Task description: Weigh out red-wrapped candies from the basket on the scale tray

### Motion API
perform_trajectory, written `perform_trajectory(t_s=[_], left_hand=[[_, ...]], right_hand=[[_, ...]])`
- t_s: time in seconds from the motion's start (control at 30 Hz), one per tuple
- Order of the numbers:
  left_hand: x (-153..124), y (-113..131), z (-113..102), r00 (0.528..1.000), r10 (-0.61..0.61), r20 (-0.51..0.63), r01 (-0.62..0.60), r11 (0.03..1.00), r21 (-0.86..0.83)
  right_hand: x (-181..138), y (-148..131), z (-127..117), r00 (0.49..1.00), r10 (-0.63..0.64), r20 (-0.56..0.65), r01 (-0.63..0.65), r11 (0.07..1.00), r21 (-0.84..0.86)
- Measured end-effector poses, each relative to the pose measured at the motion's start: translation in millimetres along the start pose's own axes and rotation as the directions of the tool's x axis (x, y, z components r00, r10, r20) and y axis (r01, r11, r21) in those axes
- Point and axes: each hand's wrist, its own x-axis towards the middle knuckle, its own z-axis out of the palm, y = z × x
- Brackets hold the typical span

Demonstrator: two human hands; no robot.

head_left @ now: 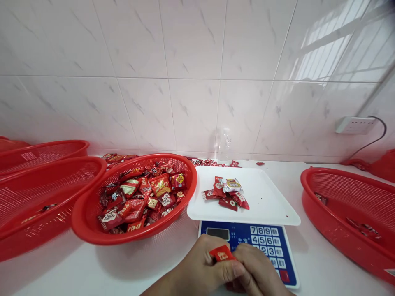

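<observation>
Both my hands meet at the bottom middle, just in front of a blue electronic scale (271, 242). My left hand (200, 269) pinches a small red wrapped candy (221, 253) between thumb and fingers. My right hand (257, 271) is curled against it, its fingers closed on the lower part of the same candy. On the scale's white tray (271, 205) lies a small heap of wrapped candies (227, 192). Left of the scale stands a red mesh basket (173, 224) filled with several red and gold wrapped candies (138, 195).
Two more red baskets (18, 230) sit at the left, nearly bare. Another red basket (339, 222) stands at the right with a few candies. Loose candies (212, 163) and a clear bottle (224, 146) lie along the tiled wall. A white power strip (354, 124) hangs at right.
</observation>
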Motion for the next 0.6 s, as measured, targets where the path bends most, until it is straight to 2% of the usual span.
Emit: perform_trajectory(t_s=[0.07,0.13,0.27,0.37,0.6], left_hand=[[3.8,-1.3,1.0,0.998,-0.052,-0.018,0.05,0.992,-0.116],[6.6,-1.2,2.2,0.998,-0.065,-0.003,0.064,0.983,-0.174],[7.6,2.8,2.3,0.998,-0.066,0.017,0.068,0.992,-0.108],[6.9,5.9,0.1,0.995,-0.08,0.062,0.084,0.994,-0.066],[6.2,8.7,0.5,0.966,-0.187,0.177,0.166,0.978,0.128]], right_hand=[[2.2,-7.8,-7.0,0.991,0.12,0.054,-0.123,0.99,0.065],[4.2,-14.1,-13.2,0.961,0.268,0.071,-0.275,0.952,0.131],[5.5,-18.1,-19.6,0.865,0.486,0.124,-0.5,0.823,0.268],[5.4,-16.9,-20.4,0.84,0.518,0.162,-0.54,0.768,0.344],[8.3,-14.2,-20.5,0.851,0.455,0.261,-0.525,0.753,0.398]])
